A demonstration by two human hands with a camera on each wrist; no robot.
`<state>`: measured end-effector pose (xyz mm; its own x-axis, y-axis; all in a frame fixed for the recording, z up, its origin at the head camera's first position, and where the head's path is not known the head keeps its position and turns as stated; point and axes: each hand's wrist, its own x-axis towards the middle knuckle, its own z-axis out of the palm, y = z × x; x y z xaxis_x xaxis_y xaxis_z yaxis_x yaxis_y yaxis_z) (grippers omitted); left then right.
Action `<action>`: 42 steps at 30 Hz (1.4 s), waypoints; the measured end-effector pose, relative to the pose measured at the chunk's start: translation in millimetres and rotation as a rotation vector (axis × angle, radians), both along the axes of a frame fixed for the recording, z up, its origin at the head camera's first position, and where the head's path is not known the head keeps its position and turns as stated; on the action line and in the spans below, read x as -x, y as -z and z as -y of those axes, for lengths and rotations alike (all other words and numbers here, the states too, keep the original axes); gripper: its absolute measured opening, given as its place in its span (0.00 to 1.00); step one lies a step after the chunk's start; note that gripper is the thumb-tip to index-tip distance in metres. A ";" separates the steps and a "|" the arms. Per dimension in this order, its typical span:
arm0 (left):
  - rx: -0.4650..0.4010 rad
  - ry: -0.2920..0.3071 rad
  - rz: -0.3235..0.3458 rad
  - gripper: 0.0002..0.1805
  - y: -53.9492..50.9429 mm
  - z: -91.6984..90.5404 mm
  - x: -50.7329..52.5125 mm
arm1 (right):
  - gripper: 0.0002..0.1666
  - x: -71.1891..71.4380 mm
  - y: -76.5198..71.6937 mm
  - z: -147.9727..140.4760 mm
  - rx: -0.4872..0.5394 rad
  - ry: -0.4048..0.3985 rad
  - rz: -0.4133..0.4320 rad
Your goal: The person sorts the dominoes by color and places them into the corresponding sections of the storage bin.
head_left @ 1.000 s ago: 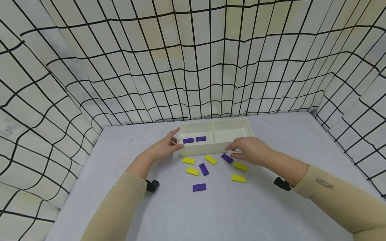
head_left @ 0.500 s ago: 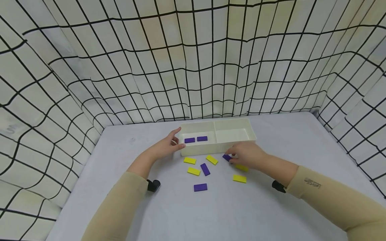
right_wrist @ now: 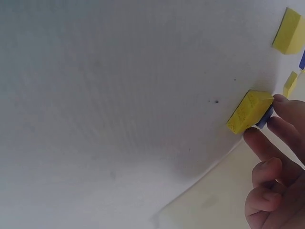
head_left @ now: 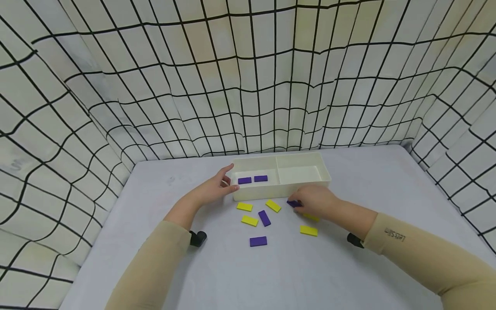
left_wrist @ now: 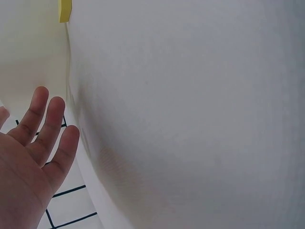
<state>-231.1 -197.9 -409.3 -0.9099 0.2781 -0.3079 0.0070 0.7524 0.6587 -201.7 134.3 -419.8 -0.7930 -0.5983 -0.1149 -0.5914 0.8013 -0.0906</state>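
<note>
My right hand [head_left: 315,200] pinches a small flat purple block [head_left: 293,203] between thumb and fingertips, just in front of the white two-compartment box [head_left: 267,192]. In the right wrist view, a yellow block [right_wrist: 250,110] partly covers that purple block [right_wrist: 265,117]. At the box's left end, my left hand [head_left: 212,189] spreads its thumb and index finger beside the corners; its fingers are relaxed in the left wrist view. Inside the left compartment lie a purple block [head_left: 244,181] and another purple block [head_left: 261,178].
On the white-covered table [head_left: 217,275], several yellow blocks [head_left: 249,221] lie loose before the box. Among them are a tilted purple block [head_left: 265,218] and, nearer, another purple block [head_left: 258,241]. White cloth behind black netting [head_left: 255,90] walls the back and sides.
My right hand has come down and left onto the purple block in front of the box and closed its fingertips on it. My left hand stays at the box's left end.
</note>
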 end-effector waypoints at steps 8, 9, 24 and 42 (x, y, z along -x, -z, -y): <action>-0.010 -0.001 -0.001 0.49 0.6 -1.6 -0.1 | 0.18 -0.2 -0.3 1.3 0.008 0.032 0.026; -0.011 0.000 0.000 0.49 0.5 -1.7 -0.3 | 0.18 -0.1 -0.1 1.6 0.009 0.034 0.026; -0.010 -0.007 -0.001 0.49 1.6 -0.4 -0.4 | 0.19 -7.6 -13.3 1.0 0.034 0.022 0.025; -0.004 0.005 -0.006 0.49 2.3 -1.5 1.1 | 0.20 -3.8 -58.7 -0.2 0.113 0.007 0.006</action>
<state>-232.2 -196.3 -411.6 -0.9102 0.2839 -0.3015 0.0148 0.7500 0.6613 -197.9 134.5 -361.1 -0.7966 -0.6024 -0.0513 -0.5853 0.7896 -0.1843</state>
